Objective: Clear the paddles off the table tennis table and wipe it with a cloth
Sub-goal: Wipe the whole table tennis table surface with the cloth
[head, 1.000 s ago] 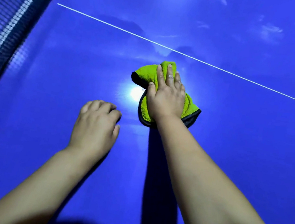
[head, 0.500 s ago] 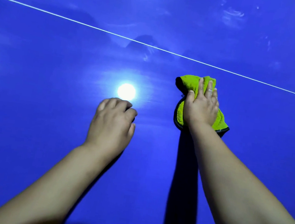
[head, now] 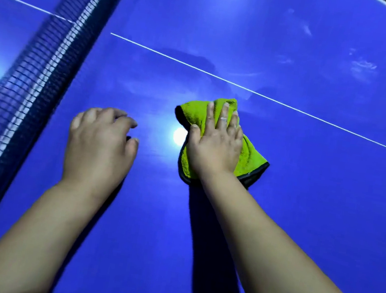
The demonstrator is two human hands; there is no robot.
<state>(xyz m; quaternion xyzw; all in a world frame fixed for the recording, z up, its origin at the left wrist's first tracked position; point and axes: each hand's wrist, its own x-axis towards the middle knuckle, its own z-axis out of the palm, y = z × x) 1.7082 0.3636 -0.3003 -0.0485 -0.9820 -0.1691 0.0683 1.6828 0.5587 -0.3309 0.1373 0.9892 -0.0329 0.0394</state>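
Two bare forearms reach forward over the blue bench (head: 150,227). The left hand (head: 99,143) holds nothing, its fingers loosely curled; whether they touch the surface is unclear. The right hand (head: 214,149), one ring (head: 224,119) on a finger, lies flat, its straight fingers pressing one green, dark-edged cloth (head: 252,154) onto the bench. Just beyond it runs one white line (head: 268,97). One net (head: 36,74) crosses at the left.

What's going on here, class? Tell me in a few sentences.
A person is wiping a blue table tennis table. The right hand presses a green cloth flat on the surface with straight fingers, just short of the white line. The left hand is beside it, loosely curled and holding nothing. The net runs along the left. No paddles are in view.
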